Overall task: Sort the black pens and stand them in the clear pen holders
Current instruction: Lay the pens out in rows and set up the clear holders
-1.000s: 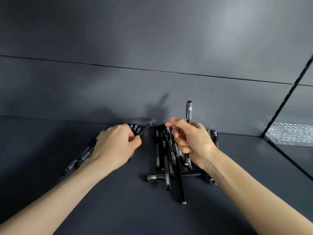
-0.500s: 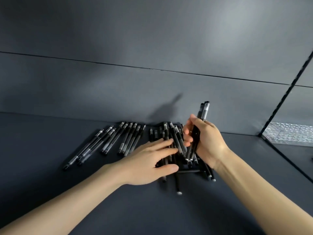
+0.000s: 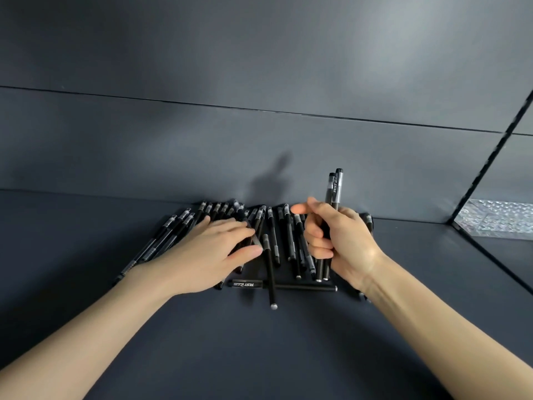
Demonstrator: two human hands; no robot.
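Observation:
Several black pens (image 3: 273,241) lie side by side on the dark table, tips toward me, against the back wall. One pen (image 3: 285,285) lies crosswise in front of them, under another pen. My left hand (image 3: 213,249) lies flat with straight fingers on the left pens, pressing them down. My right hand (image 3: 340,241) grips two upright black pens (image 3: 334,189), whose caps stick out above the fist. No clear pen holder can be made out among the pens.
A dark wall (image 3: 259,140) rises just behind the pens. At the far right edge sits a clear, textured block (image 3: 499,220) on the table, beyond a dark slanted bar (image 3: 490,160).
My left hand left the left pen row, reached across to the middle pile, then slid back left over the pens, spreading them. My right hand went from one pen to two and rose slightly.

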